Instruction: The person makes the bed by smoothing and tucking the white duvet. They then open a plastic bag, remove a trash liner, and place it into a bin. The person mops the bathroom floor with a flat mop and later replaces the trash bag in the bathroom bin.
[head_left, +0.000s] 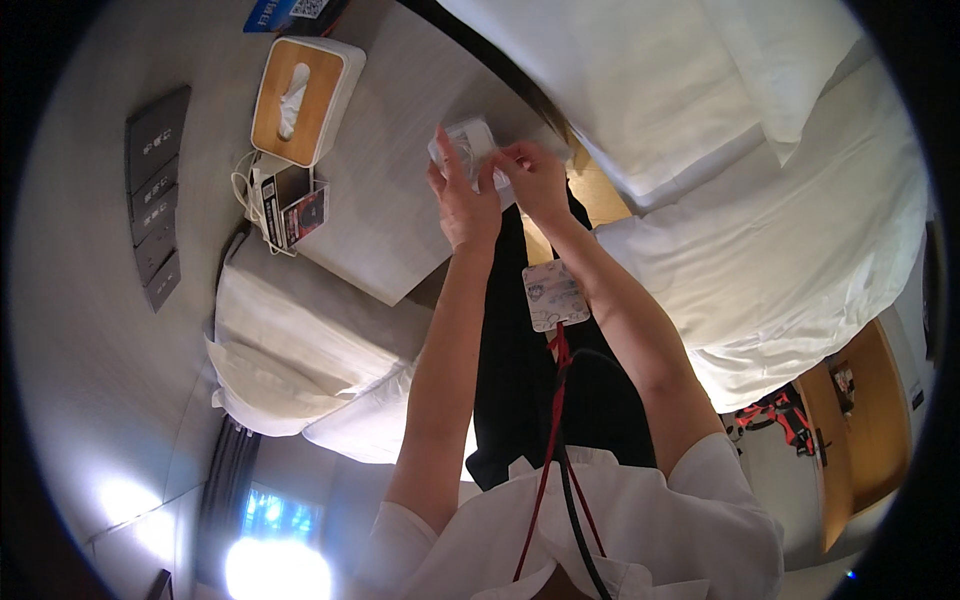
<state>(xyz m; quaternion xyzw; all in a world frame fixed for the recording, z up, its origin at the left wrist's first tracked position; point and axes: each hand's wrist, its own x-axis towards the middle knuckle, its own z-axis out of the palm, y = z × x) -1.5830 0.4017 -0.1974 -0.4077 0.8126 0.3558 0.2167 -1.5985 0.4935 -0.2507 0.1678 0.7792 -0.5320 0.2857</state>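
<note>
Above the edge of a grey bedside table (360, 247), both hands are at a small clear plastic package (466, 144) with white contents. My left hand (466, 206) supports it from the left side, its fingers spread along the package and the thumb on the near side. At the right near corner, my right hand (534, 184) pinches the package's edge between thumb and fingers. What exactly lies inside cannot be made out through the shiny plastic. The fingers hide part of the package's near edge.
A tissue box (271, 97) with a wooden top stands on the table beside a card holder (306, 217) and a white cable (240, 180). White-covered beds (757, 247) (300, 352) flank me. A patterned card-shaped badge (556, 300) hangs from a red lanyard (556, 405). Wall switches (156, 199) are at left.
</note>
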